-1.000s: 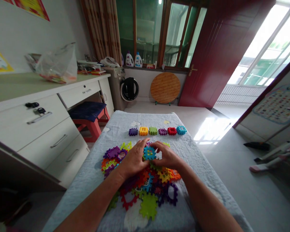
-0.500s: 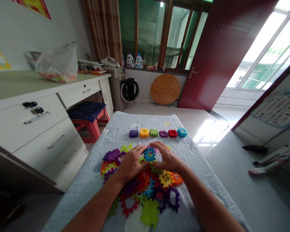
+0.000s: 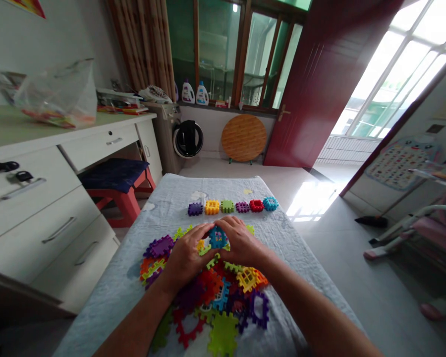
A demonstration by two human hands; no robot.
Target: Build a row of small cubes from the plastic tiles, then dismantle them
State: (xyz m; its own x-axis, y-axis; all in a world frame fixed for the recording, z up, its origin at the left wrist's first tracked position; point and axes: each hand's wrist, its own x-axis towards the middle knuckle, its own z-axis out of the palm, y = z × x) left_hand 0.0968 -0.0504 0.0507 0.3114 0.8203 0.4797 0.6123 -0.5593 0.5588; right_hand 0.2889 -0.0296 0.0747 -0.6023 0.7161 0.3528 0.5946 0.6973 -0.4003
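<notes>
indoors, both hands closed around blue piece over pale cloth, red door beyond

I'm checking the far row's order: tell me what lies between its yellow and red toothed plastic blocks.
In the head view, a green toothed plastic block and a purple toothed plastic block lie there, green nearer the yellow block.

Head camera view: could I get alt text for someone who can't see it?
A person's left hand and right hand hold a blue toothed piece over a loose pile of colourful pieces on a cloth-covered table. Beyond the pile, six small blocks form a row; farther back are a red door and a washing machine.
</notes>
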